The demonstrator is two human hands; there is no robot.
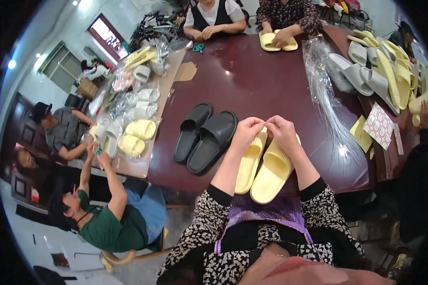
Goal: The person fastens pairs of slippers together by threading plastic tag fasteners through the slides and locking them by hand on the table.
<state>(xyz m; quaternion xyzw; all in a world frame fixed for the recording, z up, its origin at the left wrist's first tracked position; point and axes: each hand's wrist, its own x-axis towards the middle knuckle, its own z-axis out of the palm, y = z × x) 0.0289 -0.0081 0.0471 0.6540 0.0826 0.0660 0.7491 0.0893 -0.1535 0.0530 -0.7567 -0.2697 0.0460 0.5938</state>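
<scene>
My left hand and my right hand meet fingertip to fingertip above the far ends of a pair of yellow slide slippers. Both are closed in a pinch; whatever lies between the fingertips is too small to make out. The left yellow slipper and the right yellow slipper sit side by side at the table's near edge, heels toward me, partly covered by my hands and wrists. Just left of them rests a pair of black slide slippers, the smaller-looking black slipper beside the nearer black slipper.
Thin clear strands spread over the dark red table at right. Beyond them are piled slippers and a patterned card. Bagged slippers cover the left board. Across the table, a co-worker's hands touch yellow slippers; others sit at left.
</scene>
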